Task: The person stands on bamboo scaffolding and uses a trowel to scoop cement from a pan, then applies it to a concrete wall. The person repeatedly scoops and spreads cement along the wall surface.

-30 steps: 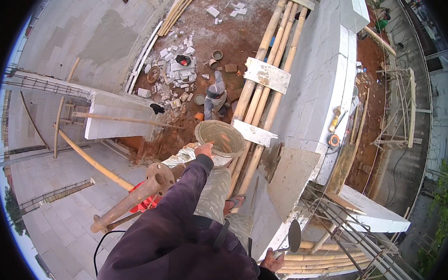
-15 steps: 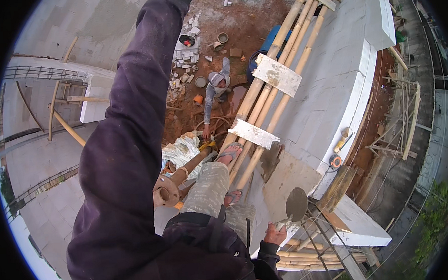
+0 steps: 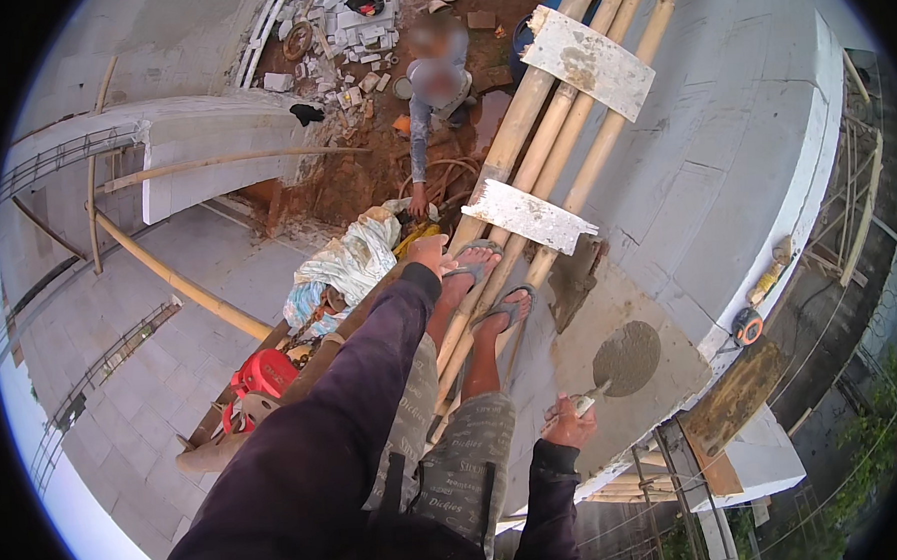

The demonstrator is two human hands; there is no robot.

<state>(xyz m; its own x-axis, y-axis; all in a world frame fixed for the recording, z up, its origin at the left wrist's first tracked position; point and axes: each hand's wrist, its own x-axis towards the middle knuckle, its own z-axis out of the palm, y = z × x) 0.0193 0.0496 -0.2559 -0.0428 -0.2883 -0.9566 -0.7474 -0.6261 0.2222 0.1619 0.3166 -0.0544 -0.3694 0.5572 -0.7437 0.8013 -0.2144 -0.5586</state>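
Note:
My right hand is closed around the pale handle of a trowel. The trowel's rounded grey blade is level with the mortar-stained grey wall surface at my right; I cannot tell whether it touches. My left hand reaches forward beside my sandalled foot, close to the bamboo poles. Its fingers are too small and partly hidden to tell whether they hold anything. Just beyond it, below, a co-worker's hand reaches toward a yellow item near a crumpled white sack.
Both my feet stand on bamboo poles joined by white-splashed boards, high above a dirt floor. A tape measure and a yellow-handled tool lie along the right wall's edge. A red object is at lower left. Rubble lies below.
My left arm has come down from the top of the view to beside my foot. The view has shifted, and my right hand still holds the trowel. The co-worker remains reaching forward below.

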